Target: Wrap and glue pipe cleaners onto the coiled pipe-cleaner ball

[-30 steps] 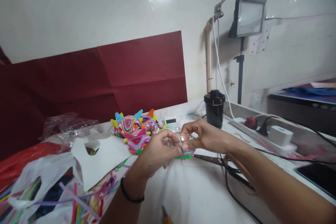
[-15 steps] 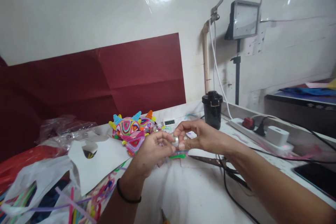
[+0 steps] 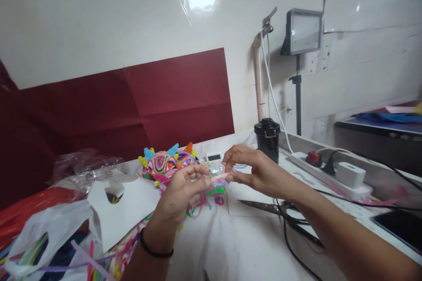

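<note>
Now your left hand (image 3: 184, 189) and right hand (image 3: 255, 171) pinch the striped piece (image 3: 218, 182), likely light, soft and bendy, best held by its edges

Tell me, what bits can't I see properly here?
All in the head view:
Colourful piece: partly hidden by the left hand.
Small display: its reading is too small and blurred.
Dark pointed tip: the rest is cut off by the bottom edge.
Phone: cut off by the right edge.
</note>
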